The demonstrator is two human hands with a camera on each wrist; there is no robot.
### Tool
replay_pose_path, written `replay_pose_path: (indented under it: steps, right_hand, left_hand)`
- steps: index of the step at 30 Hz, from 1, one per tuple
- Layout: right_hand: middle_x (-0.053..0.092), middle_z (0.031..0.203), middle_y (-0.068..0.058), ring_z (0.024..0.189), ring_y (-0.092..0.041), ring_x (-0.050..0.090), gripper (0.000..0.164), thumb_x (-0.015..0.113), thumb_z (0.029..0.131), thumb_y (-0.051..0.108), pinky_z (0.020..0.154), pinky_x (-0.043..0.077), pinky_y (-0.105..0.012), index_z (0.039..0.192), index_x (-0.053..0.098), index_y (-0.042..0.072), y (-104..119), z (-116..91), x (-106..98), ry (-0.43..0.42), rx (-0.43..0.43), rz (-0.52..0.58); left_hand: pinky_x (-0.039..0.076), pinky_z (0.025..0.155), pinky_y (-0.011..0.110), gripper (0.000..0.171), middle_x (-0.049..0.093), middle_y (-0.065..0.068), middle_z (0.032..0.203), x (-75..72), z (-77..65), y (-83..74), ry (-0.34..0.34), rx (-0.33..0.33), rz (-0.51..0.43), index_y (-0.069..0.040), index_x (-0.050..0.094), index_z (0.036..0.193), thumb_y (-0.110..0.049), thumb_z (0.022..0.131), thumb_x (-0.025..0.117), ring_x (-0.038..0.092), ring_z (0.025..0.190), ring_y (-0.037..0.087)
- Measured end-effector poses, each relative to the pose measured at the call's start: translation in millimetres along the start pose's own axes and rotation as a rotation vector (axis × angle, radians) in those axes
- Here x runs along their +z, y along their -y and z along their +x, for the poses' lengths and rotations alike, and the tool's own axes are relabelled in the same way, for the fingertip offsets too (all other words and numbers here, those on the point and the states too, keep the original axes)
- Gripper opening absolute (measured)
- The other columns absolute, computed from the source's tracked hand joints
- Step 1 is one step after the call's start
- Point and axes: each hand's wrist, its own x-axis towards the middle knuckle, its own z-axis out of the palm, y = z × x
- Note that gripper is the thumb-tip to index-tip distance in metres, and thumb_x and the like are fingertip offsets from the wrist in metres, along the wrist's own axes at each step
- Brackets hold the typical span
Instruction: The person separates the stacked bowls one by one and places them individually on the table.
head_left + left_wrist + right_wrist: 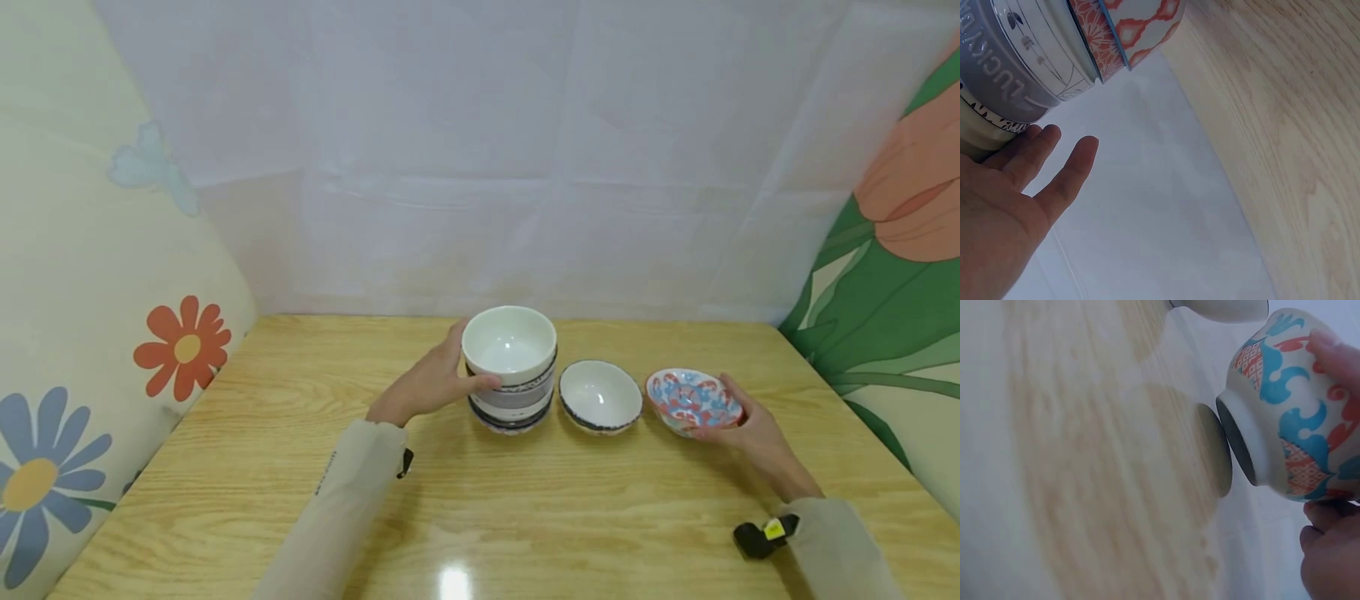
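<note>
From the head view, the left hand [431, 385] rests against the left side of a stack of bowls [512, 371] near the middle of the tabletop [225, 467], its thumb laid along the white top bowl and its fingers reaching round behind. Just right of the stack sits a white bowl [600, 396] with a dark rim, on its own. Further right, the right hand [746, 425] grips a patterned bowl [693, 400], red and blue inside, tilted so its mouth faces the stack and its foot is raised just off the wood. Flowered cloth hangs at both sides and a pale sheet [510, 158] behind. From the left wrist, the fingers [1063, 172] lie straight and slightly apart beside the stack [1029, 62], whose grey, white and orange-patterned walls show; the nearest fingertips touch its lower band. From the right wrist, the fingers [1335, 356] clamp the patterned bowl [1294, 419] by its rim, a fingertip above and others curled below, its foot near the tabletop [1085, 487] but apart from it.
</note>
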Motion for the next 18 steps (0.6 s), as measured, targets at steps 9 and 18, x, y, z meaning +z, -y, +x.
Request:
replay_pose_path:
  steps: [9,18]
  right_hand:
    - [0.009,0.153,-0.033,0.138,-0.047,0.017,0.108,0.075,0.083,0.022,0.115,0.021,-0.050,0.153,-0.006,0.014,-5.2,1.5,1.1,0.026,-0.015,0.004]
    - [-0.001,0.154,-0.033,0.137,-0.052,0.008,0.115,0.078,0.079,0.013,0.109,0.010,-0.068,0.152,-0.010,0.009,-9.5,0.6,1.1,0.061,-0.060,0.070]
  left_hand:
    - [0.031,0.113,0.051,0.105,0.033,0.010,0.151,-1.0,-0.6,-0.3,0.001,-0.003,0.000,-0.014,0.011,0.152,-0.057,0.077,0.070,0.033,0.139,0.025]
    - [0.031,0.113,0.051,0.105,0.032,0.010,0.152,-0.4,-0.9,0.4,0.007,0.012,-0.004,-0.014,0.010,0.152,-0.057,0.078,0.070,0.033,0.139,0.026]
